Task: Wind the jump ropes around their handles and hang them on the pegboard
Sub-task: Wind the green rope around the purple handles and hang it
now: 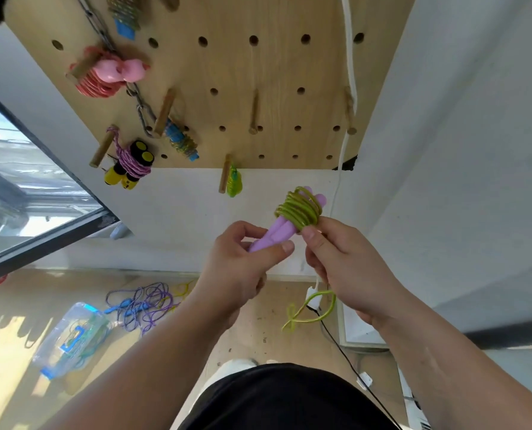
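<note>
The left hand (239,268) is gripping the paired purple handles (277,234) just below the pegboard's (289,66) bottom edge, its fingers (280,248) curling round them and hiding their lower ends. The right hand (342,262) is pinching the green rope (300,209) against its coil on the handles. The loose tail (308,308) is dangling from behind that hand, its start hidden.

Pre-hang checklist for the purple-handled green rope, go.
1. Left hand grips the two purple plastic handles: ok.
2. Coils of green cord snug around the handles: ok.
3. Loose tail fully wound: not ok, it dangles below the right hand.
4. Bare wooden peg free on the plywood pegboard: ok.
5. Cord end secured: cannot tell.
</note>
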Demonstrator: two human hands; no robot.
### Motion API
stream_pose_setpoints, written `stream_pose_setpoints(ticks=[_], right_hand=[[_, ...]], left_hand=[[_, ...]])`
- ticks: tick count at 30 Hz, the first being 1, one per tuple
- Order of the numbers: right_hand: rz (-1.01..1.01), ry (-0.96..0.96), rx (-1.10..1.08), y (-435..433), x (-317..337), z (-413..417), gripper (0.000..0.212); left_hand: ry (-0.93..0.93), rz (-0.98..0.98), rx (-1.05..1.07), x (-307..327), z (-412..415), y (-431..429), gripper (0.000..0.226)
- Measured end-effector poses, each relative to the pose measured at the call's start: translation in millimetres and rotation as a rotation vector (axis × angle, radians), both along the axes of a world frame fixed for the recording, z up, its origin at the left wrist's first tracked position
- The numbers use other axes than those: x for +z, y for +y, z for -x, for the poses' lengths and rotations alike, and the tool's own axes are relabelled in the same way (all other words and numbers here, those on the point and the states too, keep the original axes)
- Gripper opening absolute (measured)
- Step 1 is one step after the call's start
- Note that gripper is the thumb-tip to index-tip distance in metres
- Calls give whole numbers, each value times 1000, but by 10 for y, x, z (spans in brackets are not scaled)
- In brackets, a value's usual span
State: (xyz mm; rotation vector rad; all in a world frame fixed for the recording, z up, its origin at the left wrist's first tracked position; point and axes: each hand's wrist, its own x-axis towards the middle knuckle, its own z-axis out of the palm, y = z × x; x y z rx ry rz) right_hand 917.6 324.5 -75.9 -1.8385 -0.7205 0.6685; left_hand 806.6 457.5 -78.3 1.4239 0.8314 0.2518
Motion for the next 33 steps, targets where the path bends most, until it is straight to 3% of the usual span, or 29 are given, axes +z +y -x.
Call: stream_pose_setpoints(ticks=[5, 10, 13, 20, 23, 26, 28, 30, 33], right_hand=[[-89, -24, 76, -173, 54, -23, 22], [-201, 124, 31, -277, 82, -99, 30], [-240, 230, 88, -299, 79, -142, 24], [-365, 337, 128, -337, 84, -164, 22], [-346, 301, 12, -299, 46, -112, 32], [-330, 308, -100, -255, -1, -82, 24], [-344, 354, -154, -216, -17, -62, 19], [-351, 397, -172, -165, -8, -22, 17], [-355, 431, -152, -78, 40, 79, 19]], left_hand=[[-51, 321, -28, 83, 51, -105, 47], [-92, 655, -77, 150, 59, -185, 57], [-163, 850, -181, 180, 74, -228, 48], [-234, 922, -435, 117, 79, -158, 51], [-112, 617, -356, 174, -3, -159, 53], [14, -41, -82, 156, -35, -207, 36], [25, -468, -147, 164, 0, -239, 57], [168, -839, -298, 136, 13, -258, 79], [202, -1060, -256, 121, 6, -240, 62]])
